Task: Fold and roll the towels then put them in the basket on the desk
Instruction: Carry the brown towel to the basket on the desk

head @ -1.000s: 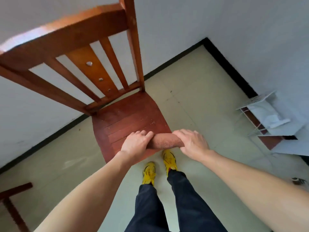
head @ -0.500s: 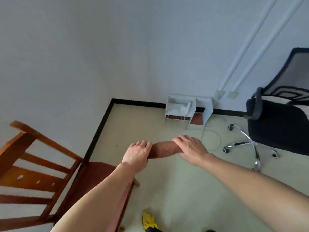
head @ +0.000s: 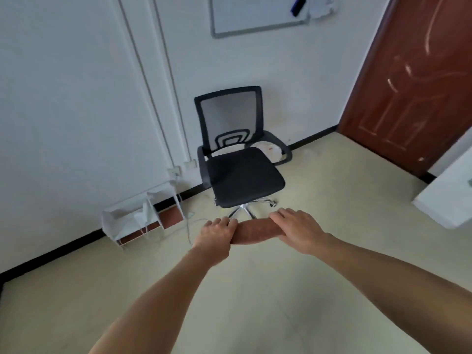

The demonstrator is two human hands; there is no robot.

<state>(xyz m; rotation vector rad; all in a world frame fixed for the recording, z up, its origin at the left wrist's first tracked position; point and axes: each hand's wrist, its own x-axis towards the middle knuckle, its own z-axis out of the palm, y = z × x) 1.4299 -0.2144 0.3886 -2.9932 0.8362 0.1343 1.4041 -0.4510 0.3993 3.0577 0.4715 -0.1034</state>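
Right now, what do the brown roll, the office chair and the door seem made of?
The rolled towel, held by left hand and right hand, looks like soft matt cloth, no shine. The office chair: see-through black mesh back, shiny, probably metal base. The door: reddish-brown wood or veneer, glossy, with streaked reflections.

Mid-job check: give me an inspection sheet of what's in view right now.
Surface: pale floor; a white corner at right, perhaps the desk.
Job's things: rolled brown towel held in the air; basket not in view.
Clutter: white wire shelf by the wall.
Hands: left hand grips the towel's left end; right hand grips its right end.
Cables: thin cable trails from the wall socket over the floor beside the shelf.
Surroundings: black chair ahead, brown door right, whiteboard on the wall.
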